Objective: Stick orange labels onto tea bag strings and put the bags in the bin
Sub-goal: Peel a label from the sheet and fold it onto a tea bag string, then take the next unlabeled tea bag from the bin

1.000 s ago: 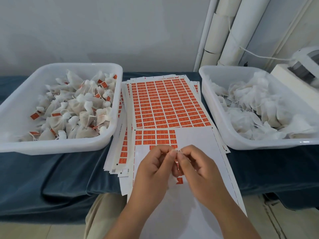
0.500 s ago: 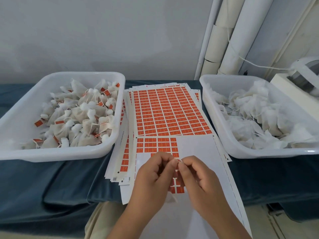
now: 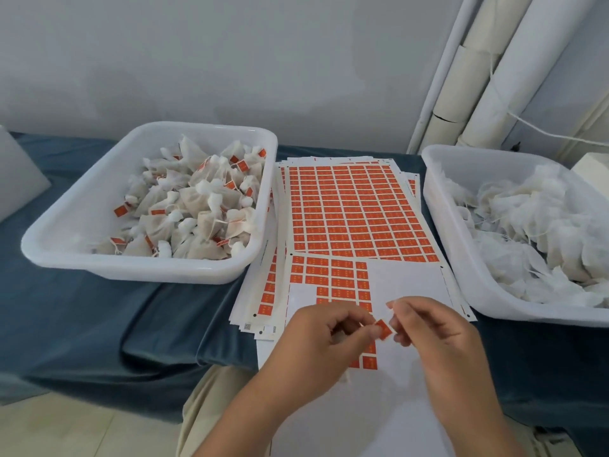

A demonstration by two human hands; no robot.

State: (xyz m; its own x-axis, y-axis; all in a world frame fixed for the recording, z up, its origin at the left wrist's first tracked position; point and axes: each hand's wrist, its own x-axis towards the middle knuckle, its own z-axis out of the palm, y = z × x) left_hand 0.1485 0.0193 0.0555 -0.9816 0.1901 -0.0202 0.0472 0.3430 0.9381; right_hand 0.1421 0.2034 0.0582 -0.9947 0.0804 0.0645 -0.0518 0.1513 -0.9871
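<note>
Left hand is pinching an orange label — right hand is curling beside it, can't tell its grip

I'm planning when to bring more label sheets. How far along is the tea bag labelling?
Done: the left bin holds a heap of labelled bags. In hand: the left hand pinches one orange label, and the right hand touches its other edge. Left: the right bin is piled with unlabelled bags, and the label sheets have many rows unused.
</note>
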